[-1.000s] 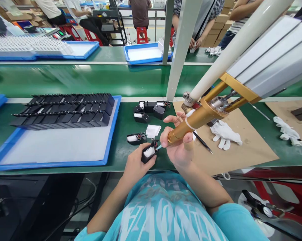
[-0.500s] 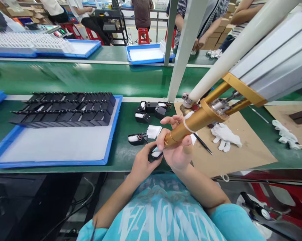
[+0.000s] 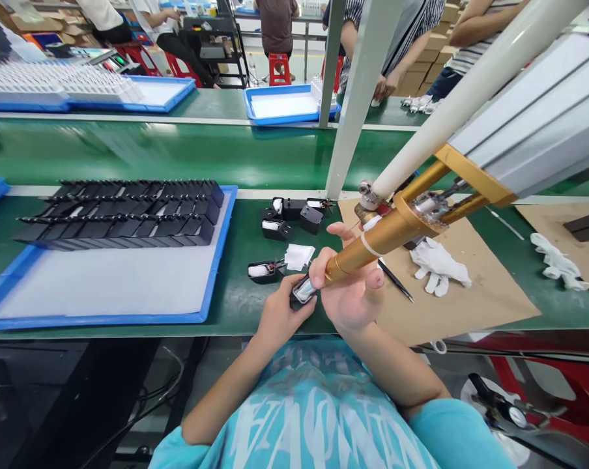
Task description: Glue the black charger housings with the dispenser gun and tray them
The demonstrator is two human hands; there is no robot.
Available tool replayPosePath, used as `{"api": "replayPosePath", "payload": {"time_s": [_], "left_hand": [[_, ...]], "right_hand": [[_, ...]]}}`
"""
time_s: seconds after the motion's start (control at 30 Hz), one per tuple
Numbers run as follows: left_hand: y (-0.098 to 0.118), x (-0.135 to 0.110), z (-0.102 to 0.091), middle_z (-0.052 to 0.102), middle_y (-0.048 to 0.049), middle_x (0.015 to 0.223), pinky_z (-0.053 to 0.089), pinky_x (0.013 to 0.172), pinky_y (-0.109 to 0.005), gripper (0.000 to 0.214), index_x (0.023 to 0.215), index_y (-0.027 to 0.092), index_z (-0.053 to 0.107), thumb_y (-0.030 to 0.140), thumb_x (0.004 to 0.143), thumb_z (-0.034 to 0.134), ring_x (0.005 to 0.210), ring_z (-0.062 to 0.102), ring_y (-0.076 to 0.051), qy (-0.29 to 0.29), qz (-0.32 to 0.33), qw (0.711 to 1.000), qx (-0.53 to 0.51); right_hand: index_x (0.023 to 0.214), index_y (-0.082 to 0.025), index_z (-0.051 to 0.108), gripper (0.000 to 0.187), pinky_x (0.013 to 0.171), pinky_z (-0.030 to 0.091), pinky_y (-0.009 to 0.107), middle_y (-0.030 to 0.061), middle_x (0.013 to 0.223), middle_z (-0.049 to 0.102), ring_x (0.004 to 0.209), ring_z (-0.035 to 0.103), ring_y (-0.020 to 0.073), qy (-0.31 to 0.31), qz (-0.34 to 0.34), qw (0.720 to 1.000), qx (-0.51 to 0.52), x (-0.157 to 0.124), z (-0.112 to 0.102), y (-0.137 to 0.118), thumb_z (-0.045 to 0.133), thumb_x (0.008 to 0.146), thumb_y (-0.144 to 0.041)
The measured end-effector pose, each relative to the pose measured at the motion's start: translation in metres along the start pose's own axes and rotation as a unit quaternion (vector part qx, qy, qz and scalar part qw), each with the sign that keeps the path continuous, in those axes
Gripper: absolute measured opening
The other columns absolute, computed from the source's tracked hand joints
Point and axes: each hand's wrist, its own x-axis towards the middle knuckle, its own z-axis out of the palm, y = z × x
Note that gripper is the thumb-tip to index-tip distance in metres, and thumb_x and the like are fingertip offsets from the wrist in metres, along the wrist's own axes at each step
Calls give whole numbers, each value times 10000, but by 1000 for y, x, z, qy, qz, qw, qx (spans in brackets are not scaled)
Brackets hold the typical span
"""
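Note:
My left hand (image 3: pixel 278 317) is closed around a small black housing (image 3: pixel 301 290) with a white part inside, held just above the bench's front edge. My right hand (image 3: pixel 349 293) grips the gold barrel of a dispensing gun (image 3: pixel 373 244) that hangs from a white tube and a grey rail. The gun's tip rests at the housing. Another black housing with a white insert (image 3: pixel 261 270) lies just beyond my left hand, beside a white square of paper (image 3: pixel 298 256). A few more black housings (image 3: pixel 294 215) sit further back.
A blue tray (image 3: pixel 103 286) at left carries rows of black parts (image 3: pixel 123 215). Brown cardboard (image 3: pixel 451 286) at right holds a white glove (image 3: pixel 438 260) and black tweezers (image 3: pixel 396 279). A grey upright post (image 3: pixel 358 98) stands behind. Other people work at the far benches.
My left hand has turned the housing and brought it up closer to the gun tip. My right hand shifted slightly with the gun; the head view moved a little.

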Motion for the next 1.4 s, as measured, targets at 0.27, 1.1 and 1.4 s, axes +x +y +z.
{"api": "replayPosePath", "payload": {"time_s": [0.27, 1.1, 1.4], "left_hand": [[-13, 9, 1, 711, -85, 1126, 551, 834, -324, 393, 1172, 214, 450, 318, 833, 619, 1008, 707, -220, -6, -35, 999, 22], [12, 64, 1, 626, -103, 1317, 514, 1008, -374, 380, 1194, 235, 453, 303, 864, 629, 1232, 600, -229, -188, 78, 977, -60], [5, 62, 0, 668, -86, 1205, 538, 942, -358, 428, 1228, 227, 484, 324, 848, 653, 1130, 647, -229, -197, 53, 977, -54]], "right_hand": [[992, -288, 563, 271, 677, 533, 312, 20, 1156, 587, 643, 589, 93, 42, -20, 989, -143, 23, -59, -6, 615, 818, -488], [921, -220, 636, 187, 520, 437, 304, 49, 797, 670, 630, 617, 186, -9, 107, 626, -772, -27, -202, -78, 559, 883, -385], [979, -301, 685, 219, 655, 613, 372, 16, 887, 762, 789, 718, 197, -37, -44, 942, -330, -33, -124, -37, 684, 826, -145]]}}
